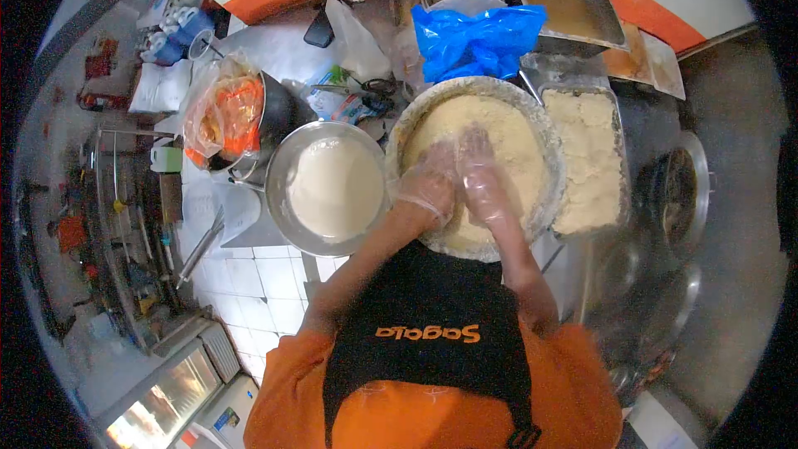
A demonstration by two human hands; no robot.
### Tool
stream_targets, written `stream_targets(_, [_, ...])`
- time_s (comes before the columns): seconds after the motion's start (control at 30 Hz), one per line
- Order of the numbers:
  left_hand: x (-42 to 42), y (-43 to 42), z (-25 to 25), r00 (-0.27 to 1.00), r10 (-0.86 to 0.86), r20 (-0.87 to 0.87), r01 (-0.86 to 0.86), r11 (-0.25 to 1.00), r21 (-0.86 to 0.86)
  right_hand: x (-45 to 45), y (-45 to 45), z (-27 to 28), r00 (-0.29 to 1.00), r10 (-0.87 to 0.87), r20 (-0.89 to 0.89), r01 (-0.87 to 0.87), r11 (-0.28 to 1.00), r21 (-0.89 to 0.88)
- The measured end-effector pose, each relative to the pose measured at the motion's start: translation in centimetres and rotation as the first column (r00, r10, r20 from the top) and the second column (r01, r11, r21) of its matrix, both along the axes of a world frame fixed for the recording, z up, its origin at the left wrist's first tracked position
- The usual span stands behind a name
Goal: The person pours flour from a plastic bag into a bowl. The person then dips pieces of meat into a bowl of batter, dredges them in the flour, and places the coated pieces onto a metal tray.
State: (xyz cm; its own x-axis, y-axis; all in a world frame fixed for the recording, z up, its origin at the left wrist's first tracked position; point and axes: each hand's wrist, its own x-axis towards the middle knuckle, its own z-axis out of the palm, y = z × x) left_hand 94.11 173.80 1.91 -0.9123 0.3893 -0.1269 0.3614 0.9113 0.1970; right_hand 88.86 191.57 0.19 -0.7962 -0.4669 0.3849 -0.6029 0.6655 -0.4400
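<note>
A large round bowl full of pale yellow, crumbly flour or crumbs stands in front of me. Both hands are inside it, in clear plastic gloves. My left hand lies against the crumbs, its fingers bent inward and partly smeared. Close beside it, my right hand is stretched flat, palm down, fingers pointing away from me. Whether anything lies between or under the hands cannot be seen. On the left, almost touching, is a metal bowl of creamy white batter. To the right, a rectangular tray holds pale, coated pieces.
Behind the large bowl lies a blue plastic bag. A dark pot with an orange bag stands left, near a clear container and a whisk. Far right is a round pan; a metal tray sits at the back.
</note>
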Motion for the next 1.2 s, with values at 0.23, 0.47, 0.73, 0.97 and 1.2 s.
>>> stream_targets(0.23, [-0.2, -1.8, 6.0, 0.706, 0.256, 0.66, -0.424, 0.9, 0.104, -2.3, 0.5, 2.4, 0.896, -0.24, 0.374, 0.193, 0.968, 0.161])
stream_targets(0.47, [0.9, -3.7, -2.9, 0.915, 0.279, 0.292, -0.386, 0.395, 0.834, -4.0, -0.2, 4.2, 0.582, -0.02, 0.813, 0.308, 0.931, -0.197])
stream_targets(0.73, [0.8, -3.3, -3.6, 0.933, 0.336, 0.13, -0.286, 0.471, 0.834, -0.8, 0.0, 10.7, 0.889, -0.033, 0.456, 0.131, 0.974, -0.187])
stream_targets(0.97, [1.2, -2.5, -2.4, 0.914, 0.404, 0.031, -0.333, 0.706, 0.625, 1.9, 2.5, 1.4, 0.807, -0.277, 0.522, 0.128, 0.944, 0.303])
stream_targets(1.2, [-0.8, -0.5, 4.1, 0.816, 0.358, 0.454, -0.547, 0.73, 0.409, 0.8, 1.3, 7.6, 0.714, -0.299, 0.633, 0.066, 0.929, 0.364])
